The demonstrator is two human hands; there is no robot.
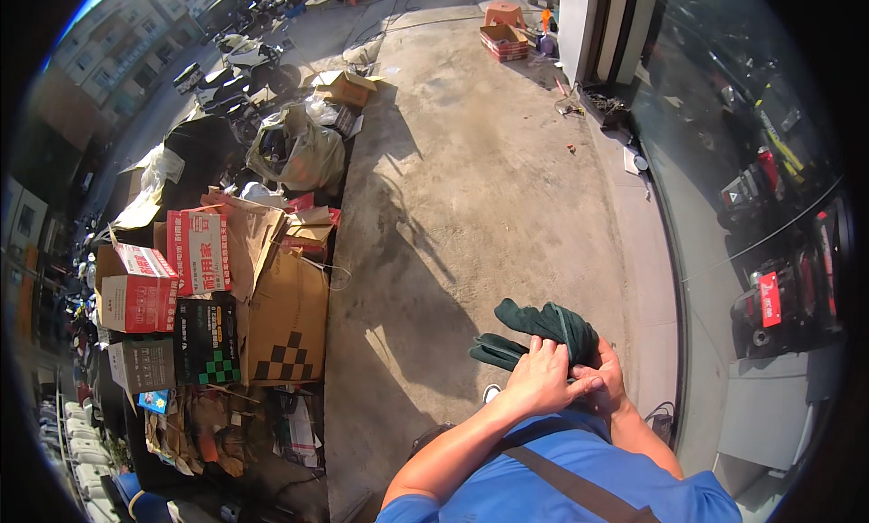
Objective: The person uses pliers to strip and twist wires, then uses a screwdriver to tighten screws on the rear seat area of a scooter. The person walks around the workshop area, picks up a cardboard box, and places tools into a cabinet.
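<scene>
A dark green cloth [552, 325] is bunched in front of my body, with loose folds sticking out to the left. My left hand [541, 378] lies across its near side, fingers bent over the fabric. From the right, my right hand [608, 376] curls around the bundle, its thumb close to my left thumb. Both hands are closed on the cloth, and part of it is hidden behind my fingers.
Stacked cardboard boxes [287, 319] and a filled plastic bag [303, 150] line the left side. Along the right runs a glass front [697, 188]. Ahead on the concrete floor [489, 170] are a red box [504, 43] and an orange stool [503, 14].
</scene>
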